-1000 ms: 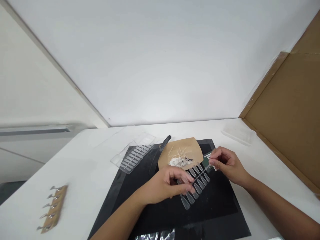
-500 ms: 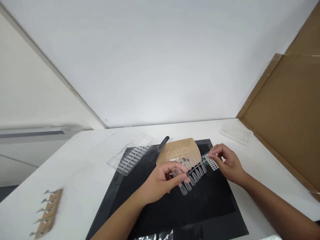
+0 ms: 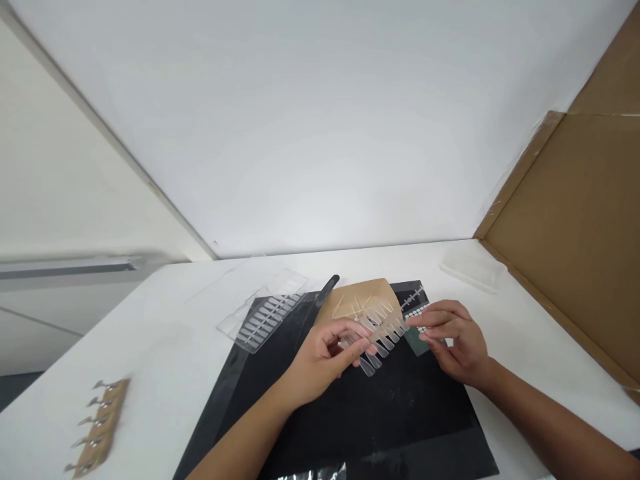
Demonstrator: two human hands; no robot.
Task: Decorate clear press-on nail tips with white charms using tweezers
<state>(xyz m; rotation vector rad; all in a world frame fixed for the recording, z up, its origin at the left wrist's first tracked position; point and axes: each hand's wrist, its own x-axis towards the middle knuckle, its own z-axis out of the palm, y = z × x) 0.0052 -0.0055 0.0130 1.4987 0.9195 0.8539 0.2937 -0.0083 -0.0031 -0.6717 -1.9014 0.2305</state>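
Note:
My left hand (image 3: 327, 357) pinches a clear strip of false nail tips (image 3: 380, 330) and holds it over the black mat (image 3: 350, 413). My right hand (image 3: 453, 340) is at the strip's right end, fingers stretched toward it and resting over a small green sheet of white dots (image 3: 417, 319). Behind the strip lies a brown paper piece (image 3: 363, 300) with thin sticks and white bits on it.
A clear tray with rows of nail tips (image 3: 265, 310) lies at the mat's far left corner, next to a dark file (image 3: 323, 293). A wooden block with metal clips (image 3: 97, 427) sits at the near left. A clear lid (image 3: 473, 267) and cardboard (image 3: 575, 233) are at the right.
My left hand has lifted and turned the nail strip up toward the brown paper. My right hand's fingers have loosened from a pinch to a stretched pose at its end.

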